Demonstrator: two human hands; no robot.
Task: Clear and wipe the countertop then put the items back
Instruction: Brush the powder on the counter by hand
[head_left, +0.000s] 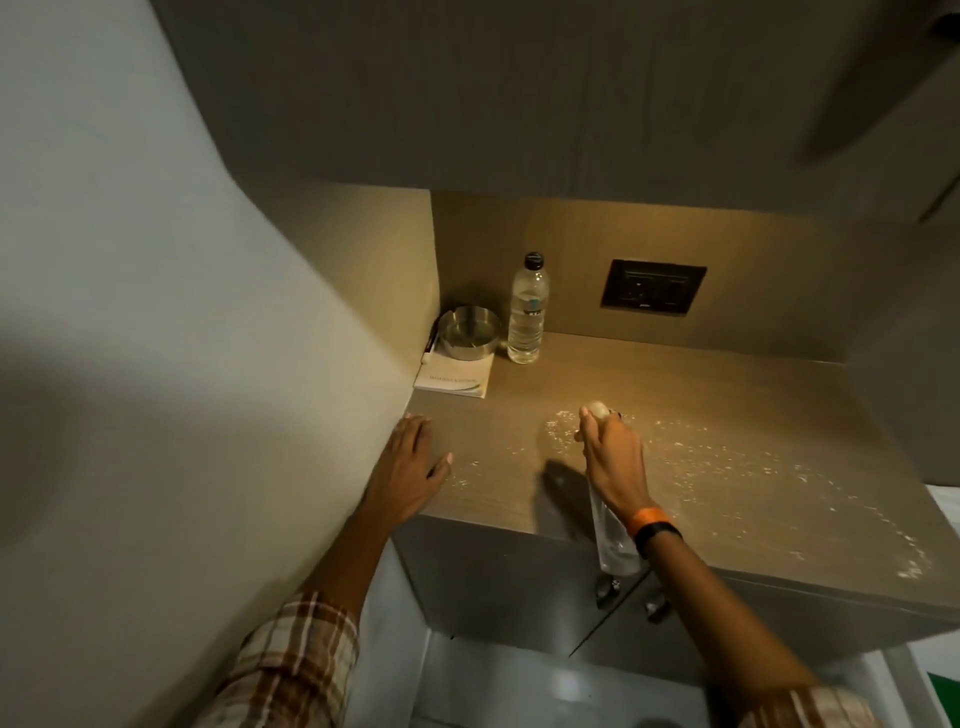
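I see my right hand (613, 457) wrapped around a clear spray bottle (615, 540), fingers closed on its neck with the white nozzle poking out above the knuckles, pointing toward the back of the worktop (727, 405). The bottle's body hangs down past the front edge, beside an orange and black wristband (655, 526). My left hand (410, 467) lies flat and spread on the worktop's near left corner, fingers apart, holding nothing, right against the pale side wall (182, 364).

The wood-grain surface is speckled with white droplets (753, 467) — a wide scatter running from just in front of the nozzle out to the right front corner, with a few specks near my left thumb.

In the back left corner sit the remaining items: a clear water bottle (528, 312) with a black cap standing upright, a round metal bowl (469, 332) just left of it, resting on a white notepad (457, 375), and a pen (430, 340) lying at the pad's left edge against the wall. A dark socket plate (653, 286) is set in the back panel — well right of the bottle. Plaid sleeves (291, 660) cover both forearms at the bottom.
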